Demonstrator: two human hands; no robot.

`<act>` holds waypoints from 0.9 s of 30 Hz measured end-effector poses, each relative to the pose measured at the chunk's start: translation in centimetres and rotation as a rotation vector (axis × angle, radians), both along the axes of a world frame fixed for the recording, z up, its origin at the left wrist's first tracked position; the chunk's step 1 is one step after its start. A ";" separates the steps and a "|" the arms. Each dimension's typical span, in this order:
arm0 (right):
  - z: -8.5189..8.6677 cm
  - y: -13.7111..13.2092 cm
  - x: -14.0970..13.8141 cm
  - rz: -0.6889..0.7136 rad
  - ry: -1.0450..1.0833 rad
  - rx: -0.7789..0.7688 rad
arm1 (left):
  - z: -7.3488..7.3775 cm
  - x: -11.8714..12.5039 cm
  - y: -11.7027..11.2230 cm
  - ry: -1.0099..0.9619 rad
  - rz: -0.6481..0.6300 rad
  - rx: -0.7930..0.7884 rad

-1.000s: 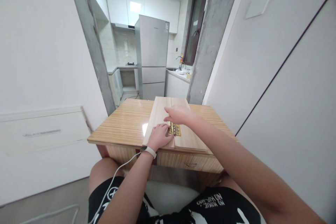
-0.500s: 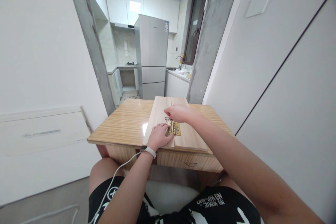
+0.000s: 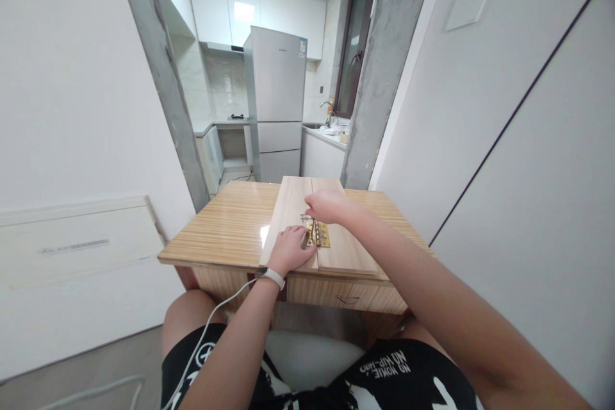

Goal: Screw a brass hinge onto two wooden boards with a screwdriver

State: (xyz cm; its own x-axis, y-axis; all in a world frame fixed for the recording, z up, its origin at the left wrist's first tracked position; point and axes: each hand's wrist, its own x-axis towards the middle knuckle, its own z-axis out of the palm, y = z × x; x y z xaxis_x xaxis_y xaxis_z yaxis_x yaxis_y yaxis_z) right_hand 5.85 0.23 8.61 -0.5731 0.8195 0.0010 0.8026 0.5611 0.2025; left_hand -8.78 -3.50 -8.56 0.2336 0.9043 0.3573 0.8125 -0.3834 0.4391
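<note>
Two pale wooden boards (image 3: 293, 205) lie side by side on a small striped wooden table (image 3: 230, 224). A brass hinge (image 3: 321, 234) sits across the seam between them. My left hand (image 3: 288, 250) rests on the left board with its fingers pressed against the hinge's left edge. My right hand (image 3: 327, 206) hovers just above the hinge, fingers pinched on a small metal piece that I cannot name.
A drawer front (image 3: 346, 298) shows under the table's near edge. White walls stand close on both sides, and a white panel (image 3: 72, 243) leans at the left. Behind the table is a kitchen with a grey fridge (image 3: 278, 102). A white cable (image 3: 206, 333) runs from my left wrist.
My right hand has drawn slightly back from the hinge, and a small metal piece now shows at its fingertips. The left hand has stayed in place.
</note>
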 end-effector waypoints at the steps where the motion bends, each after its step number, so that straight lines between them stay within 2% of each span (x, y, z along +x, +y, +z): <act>1: 0.0 0.1 0.0 0.017 -0.006 0.001 | 0.1 0.0 0.0 0.001 0.001 -0.006; 9: 0.2 0.2 0.3 0.131 0.022 -0.060 | 0.3 0.0 -0.2 0.011 0.005 -0.018; 15: -0.2 0.2 0.1 -0.025 0.036 0.049 | 0.1 0.0 0.0 0.005 0.002 -0.007; 18: -0.3 0.3 -0.2 -0.034 0.021 0.050 | 0.1 0.1 -0.1 0.009 0.008 -0.016; 27: 0.0 0.3 -0.1 0.148 0.008 -0.044 | -0.1 0.0 0.1 0.010 0.001 0.005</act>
